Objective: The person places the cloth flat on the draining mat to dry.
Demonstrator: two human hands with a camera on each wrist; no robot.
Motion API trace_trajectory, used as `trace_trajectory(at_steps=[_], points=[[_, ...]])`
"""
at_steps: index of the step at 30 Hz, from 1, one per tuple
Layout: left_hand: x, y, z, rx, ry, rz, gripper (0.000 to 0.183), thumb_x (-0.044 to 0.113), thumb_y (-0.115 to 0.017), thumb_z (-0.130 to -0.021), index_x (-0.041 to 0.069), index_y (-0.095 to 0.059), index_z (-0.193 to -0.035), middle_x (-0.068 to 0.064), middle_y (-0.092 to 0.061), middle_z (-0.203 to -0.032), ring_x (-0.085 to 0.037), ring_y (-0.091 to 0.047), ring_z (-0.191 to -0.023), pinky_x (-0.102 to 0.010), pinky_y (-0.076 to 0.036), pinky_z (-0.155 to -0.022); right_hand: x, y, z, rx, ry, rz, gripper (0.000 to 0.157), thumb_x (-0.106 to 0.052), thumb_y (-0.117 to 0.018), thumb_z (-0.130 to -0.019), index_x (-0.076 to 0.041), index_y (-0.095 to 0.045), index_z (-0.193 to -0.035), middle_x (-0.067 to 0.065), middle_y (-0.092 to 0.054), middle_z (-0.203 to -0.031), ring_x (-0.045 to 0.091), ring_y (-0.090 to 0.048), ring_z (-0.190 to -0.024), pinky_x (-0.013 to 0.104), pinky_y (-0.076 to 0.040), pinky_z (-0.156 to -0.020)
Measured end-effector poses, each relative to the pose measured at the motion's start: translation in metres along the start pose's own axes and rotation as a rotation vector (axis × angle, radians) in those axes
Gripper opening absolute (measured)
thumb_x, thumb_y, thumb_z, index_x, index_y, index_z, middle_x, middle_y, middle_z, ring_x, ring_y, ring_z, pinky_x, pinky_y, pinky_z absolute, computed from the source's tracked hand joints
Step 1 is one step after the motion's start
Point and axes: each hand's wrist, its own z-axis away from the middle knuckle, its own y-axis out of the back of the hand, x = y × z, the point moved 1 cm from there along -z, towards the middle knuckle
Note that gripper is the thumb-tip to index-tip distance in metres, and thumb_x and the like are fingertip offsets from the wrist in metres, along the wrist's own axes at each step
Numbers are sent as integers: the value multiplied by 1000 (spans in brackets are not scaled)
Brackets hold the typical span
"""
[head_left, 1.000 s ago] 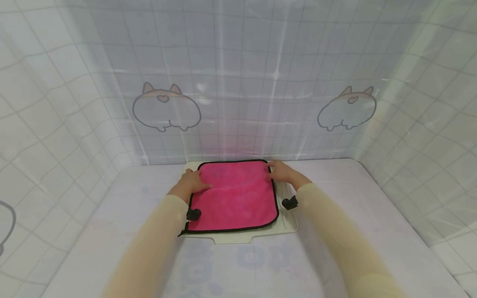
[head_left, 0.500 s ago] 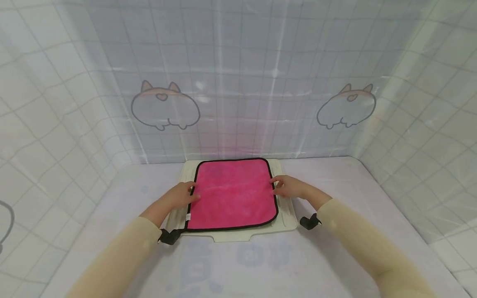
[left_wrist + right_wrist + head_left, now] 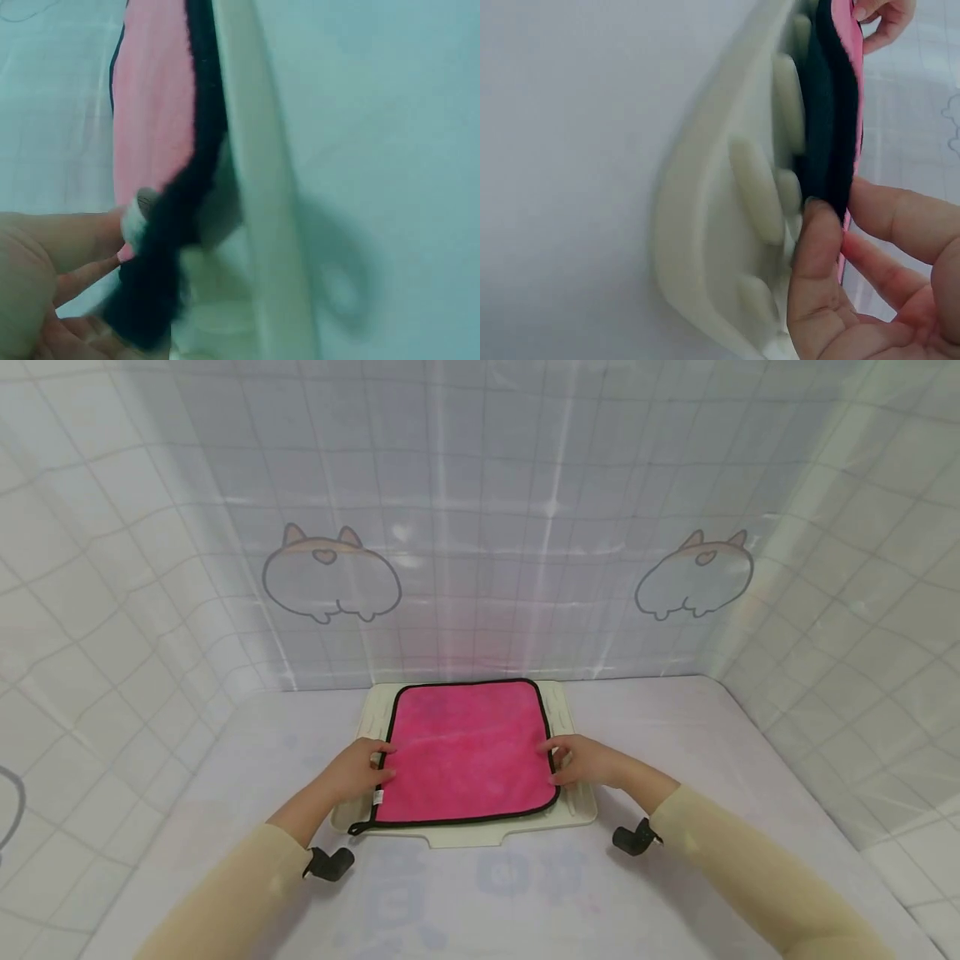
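A pink cleaning cloth [image 3: 465, 752] with black edging lies spread over a cream ridged tray [image 3: 577, 810]. In the head view my left hand [image 3: 358, 768] grips the cloth's left edge, just above a small white tag [image 3: 378, 797]. Opposite it, my right hand [image 3: 588, 762] pinches the right edge near the front corner. Close up in the right wrist view, the thumb [image 3: 817, 259] presses the black border and other fingers meet the pink side. The left wrist view shows the left thumb [image 3: 82, 236] by the tag, with the dark corner loop [image 3: 146, 311] hanging in front of the fingers.
The tray stands on a pale table cover [image 3: 480, 910], its front tab [image 3: 467, 840] toward me. Gridded sheets with cartoon dog outlines [image 3: 332, 578] form the back wall, and side walls [image 3: 90, 610] rise left and right. Black wrist cameras [image 3: 633, 837] hang below both sleeves.
Both hands have slid down the cloth's sides from near its far corners toward me, and the arms have spread apart. The front-left corner loop and tag have come into view. The tray stays put.
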Motion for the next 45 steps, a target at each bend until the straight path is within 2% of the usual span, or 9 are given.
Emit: trace_trajectory(at_steps=[7,16,23,28,30,32,36,40,45], points=[[-6,-2,5,12,23,84,61,5,-78,-85,-10,-50,-138,-30,-47,-134,-24,-60,-87,-30,-54,-64,0,-3,8,22,-25,22,69,-1,-79,-82,-7,-52,-145,10,-55,-114,23,-53,-101,30,-50,-72],[-12,-1,4,-47,32,114,64,6,-77,-87,-11,-47,-141,-28,-45,-135,-20,-57,-80,-32,-52,-64,4,-6,11,14,-75,113,78,-4,-83,-78,-13,-49,-148,11,-57,-119,23,-55,-103,33,-51,-78],[-3,7,11,-46,-41,-25,49,16,-66,-98,-12,-52,-136,-35,-44,-141,-37,-65,-102,-47,-55,-86,-7,-10,13,32,-52,309,76,-10,-84,-79,-13,-51,-147,8,-60,-110,17,-58,-84,33,-51,-72],[7,6,14,26,-50,-153,54,26,-65,-99,-6,-52,-140,-29,-46,-143,-46,-55,-119,-56,-47,-98,-15,-2,16,95,104,449,50,-17,-76,-90,-6,-61,-136,10,-60,-106,17,-59,-73,33,-51,-68],[14,3,12,46,-75,-222,61,34,-66,-97,-4,-50,-142,-27,-45,-147,-50,-46,-129,-63,-40,-103,-19,-1,15,143,191,534,46,-20,-74,-92,-3,-63,-133,13,-61,-111,22,-62,-84,37,-53,-77],[20,-3,10,38,-100,-296,73,45,-68,-93,-1,-47,-146,-25,-41,-151,-52,-36,-136,-68,-34,-105,-22,-5,10,158,261,608,50,-25,-74,-92,-3,-61,-135,17,-59,-125,29,-61,-108,44,-51,-93],[23,-18,6,-49,-97,-384,100,62,-73,-81,3,-37,-154,-22,-29,-160,-51,-22,-144,-71,-23,-109,-22,-19,2,35,293,693,68,-42,-71,-93,-11,-48,-150,19,-36,-156,41,-30,-144,57,-33,-113],[18,-25,9,-119,-47,-393,113,66,-77,-73,6,-31,-157,-19,-23,-163,-50,-14,-147,-70,-12,-114,-16,-26,3,-97,232,697,78,-49,-70,-91,-21,-38,-156,15,-18,-165,42,-11,-150,61,-27,-114],[12,-21,13,-154,-51,-410,113,68,-78,-71,12,-33,-157,-17,-23,-164,-51,-11,-147,-71,-8,-113,-12,-23,11,-122,202,711,77,-52,-71,-89,-29,-39,-155,11,-17,-166,39,-6,-152,60,-24,-116]])
